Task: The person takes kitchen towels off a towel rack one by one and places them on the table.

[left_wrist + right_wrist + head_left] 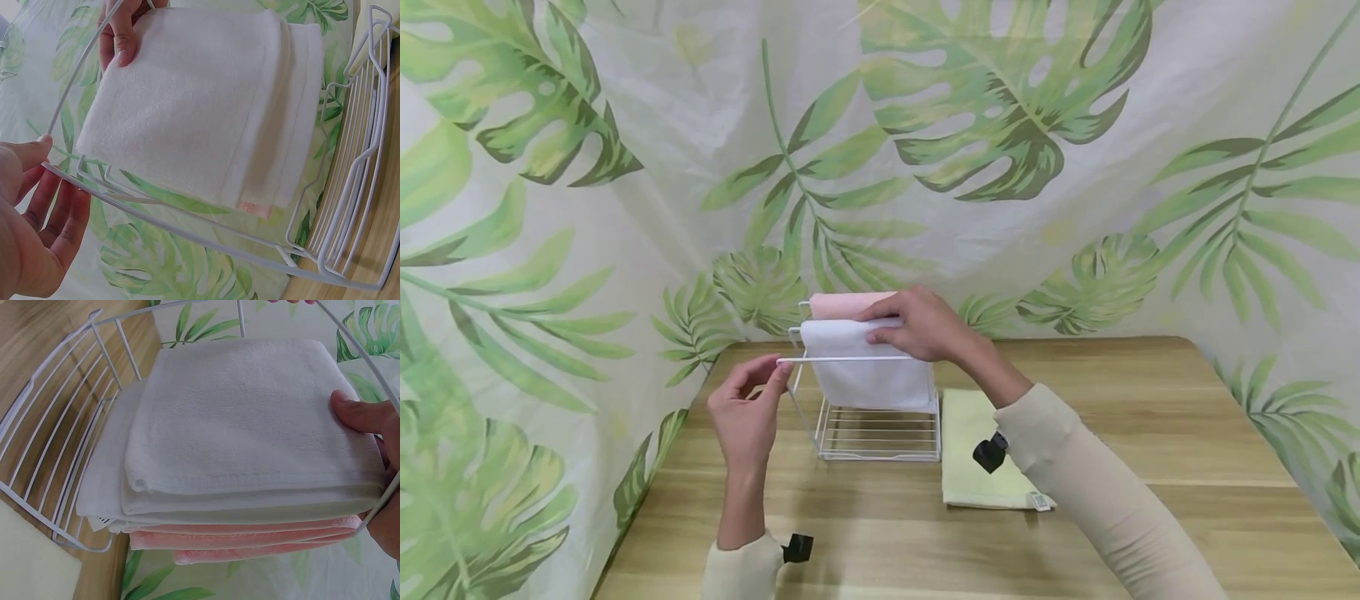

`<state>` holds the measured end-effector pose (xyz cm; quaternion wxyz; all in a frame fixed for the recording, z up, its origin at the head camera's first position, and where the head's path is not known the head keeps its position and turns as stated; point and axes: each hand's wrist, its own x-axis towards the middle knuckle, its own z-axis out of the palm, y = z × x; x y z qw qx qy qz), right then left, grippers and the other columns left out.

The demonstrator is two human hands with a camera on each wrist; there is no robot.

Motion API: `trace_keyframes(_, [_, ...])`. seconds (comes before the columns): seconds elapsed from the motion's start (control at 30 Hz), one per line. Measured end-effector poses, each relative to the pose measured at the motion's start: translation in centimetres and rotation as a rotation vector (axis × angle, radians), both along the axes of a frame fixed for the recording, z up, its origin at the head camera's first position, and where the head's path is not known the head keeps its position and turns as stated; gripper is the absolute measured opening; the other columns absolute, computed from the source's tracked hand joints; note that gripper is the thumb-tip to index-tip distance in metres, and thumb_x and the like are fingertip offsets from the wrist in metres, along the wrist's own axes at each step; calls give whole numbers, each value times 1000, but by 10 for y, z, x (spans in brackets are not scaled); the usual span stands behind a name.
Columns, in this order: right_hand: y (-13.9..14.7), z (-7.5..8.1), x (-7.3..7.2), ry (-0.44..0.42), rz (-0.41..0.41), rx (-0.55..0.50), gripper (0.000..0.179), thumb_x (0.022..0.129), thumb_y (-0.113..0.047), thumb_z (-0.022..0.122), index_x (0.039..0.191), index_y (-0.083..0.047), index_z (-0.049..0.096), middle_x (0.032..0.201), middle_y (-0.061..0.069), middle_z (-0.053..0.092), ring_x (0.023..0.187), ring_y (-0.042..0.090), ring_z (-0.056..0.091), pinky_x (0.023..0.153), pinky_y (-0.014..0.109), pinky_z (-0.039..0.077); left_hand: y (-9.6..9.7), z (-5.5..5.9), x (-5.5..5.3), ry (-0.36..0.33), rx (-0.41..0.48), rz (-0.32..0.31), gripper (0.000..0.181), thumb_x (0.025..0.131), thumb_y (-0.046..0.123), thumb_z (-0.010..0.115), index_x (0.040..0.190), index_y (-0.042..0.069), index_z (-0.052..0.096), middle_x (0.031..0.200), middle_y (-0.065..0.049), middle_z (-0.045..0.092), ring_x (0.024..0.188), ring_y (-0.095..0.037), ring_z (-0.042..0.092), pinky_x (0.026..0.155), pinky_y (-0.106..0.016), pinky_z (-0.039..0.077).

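A white wire rack [880,457] stands on the table with several bars at stepped heights. Over its middle bar hangs a folded white towel [868,385]. My right hand [928,325] pinches this towel's top fold near its right end, thumb on the near side; the fingers behind are partly hidden. At the rack's front bar, my left hand [747,412] pinches the left corner between thumb and fingers, as the left wrist view also shows. Behind the white towel, a pink towel [848,305] hangs on the rear bar, its layers [250,540] visible in the right wrist view.
A folded pale yellow towel [966,450] with a small tag [1040,502] lies right of the rack, partly under my right forearm. The wooden table [1150,433] meets a leaf-patterned curtain [985,242] at its back and left edges.
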<state>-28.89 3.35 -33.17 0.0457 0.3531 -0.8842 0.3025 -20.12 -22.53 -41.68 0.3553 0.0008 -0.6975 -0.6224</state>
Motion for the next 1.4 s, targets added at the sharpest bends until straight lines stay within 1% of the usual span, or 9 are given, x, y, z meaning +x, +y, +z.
trace_keyframes(0.23, [-1, 2, 3, 24, -17, -15, 26, 98, -26, 81, 123, -21, 83, 126, 1, 80, 119, 20, 76, 98, 43, 62, 0, 2, -1, -2, -1, 0, 21, 90, 9, 88, 104, -4, 81, 87, 14, 77, 75, -3, 72, 67, -16, 65])
trace_keyframes(0.43, [-3, 4, 5, 90, -30, -14, 23, 97, -24, 81, 120, -21, 84, 120, 0, 82, 100, 14, 77, 84, 39, 62, 0, 3, -1, -8, 25, -1, 21, 89, 8, 89, 104, -5, 81, 85, 12, 77, 73, -3, 72, 67, -18, 65])
trace_keyframes(0.63, [-3, 6, 8, 132, -51, -27, 22, 96, -23, 82, 118, -21, 85, 113, 0, 84, 88, 11, 74, 77, 35, 60, -1, 3, -1, -7, 30, -10, 21, 89, 8, 89, 104, -5, 81, 85, 12, 77, 73, -3, 72, 67, -19, 66])
trace_keyframes(0.8, [-4, 7, 8, 186, -55, -69, 21, 97, -21, 81, 117, -18, 85, 111, 3, 84, 71, 12, 63, 69, 30, 53, -1, 3, -1, -9, 35, -16, 21, 89, 6, 89, 104, -6, 80, 85, 12, 77, 71, -3, 72, 66, -19, 66])
trace_keyframes(0.9, [-5, 10, 8, 210, -53, -106, 20, 98, -21, 80, 117, -17, 84, 112, 4, 84, 70, 13, 59, 68, 29, 49, -1, 2, -2, -12, 37, -16, 23, 88, 4, 88, 105, -9, 79, 85, 13, 77, 73, -3, 72, 66, -17, 65])
trace_keyframes(1.07, [-8, 20, 10, 241, -48, -164, 19, 99, -20, 79, 117, -17, 84, 114, 3, 83, 80, 15, 70, 70, 31, 52, -1, 1, -4, -11, 41, -16, 25, 87, 2, 89, 106, -11, 78, 85, 14, 76, 74, -2, 71, 65, -15, 64])
trace_keyframes(1.13, [-9, 26, 11, 262, -40, -182, 19, 99, -20, 79, 116, -16, 84, 114, 2, 83, 89, 16, 76, 74, 33, 57, -1, 1, -3, -8, 43, -14, 24, 87, 3, 89, 105, -10, 79, 85, 13, 77, 74, -3, 72, 65, -16, 64])
trace_keyframes(1.33, [-10, 41, 12, 291, -23, -231, 18, 98, -17, 80, 115, -14, 84, 113, 4, 84, 95, 18, 79, 77, 35, 60, -1, 2, -1, 6, 29, -8, 19, 88, 7, 89, 102, -3, 82, 84, 12, 77, 74, -5, 72, 65, -16, 64])
trace_keyframes(1.4, [-10, 46, 12, 297, -15, -240, 18, 98, -16, 81, 115, -13, 84, 113, 4, 84, 101, 18, 80, 82, 35, 62, -2, 2, -1, 7, 24, -6, 19, 88, 7, 89, 102, -3, 82, 84, 13, 77, 74, -4, 71, 65, -16, 64])
